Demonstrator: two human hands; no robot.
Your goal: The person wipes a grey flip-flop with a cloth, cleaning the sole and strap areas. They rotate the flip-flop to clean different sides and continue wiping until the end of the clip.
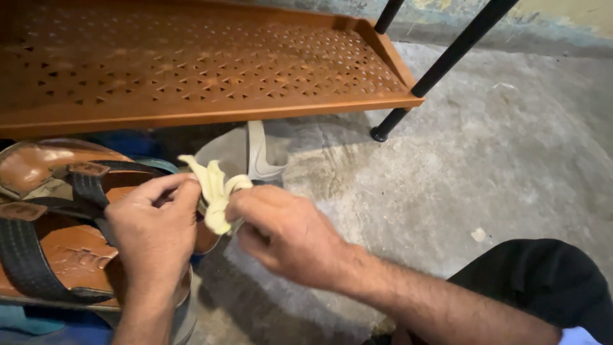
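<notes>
Both hands are gathering a pale yellow cloth just above the brown sandals; the left hand is pinching one end with its fingers pressed together; the right hand is gripping the bunched part, apparently to fold it into a pad. An orange perforated shelf is standing behind, over the concrete floor; no labels are visible.

No packages, labels, signs or screens anywhere in view.
</notes>
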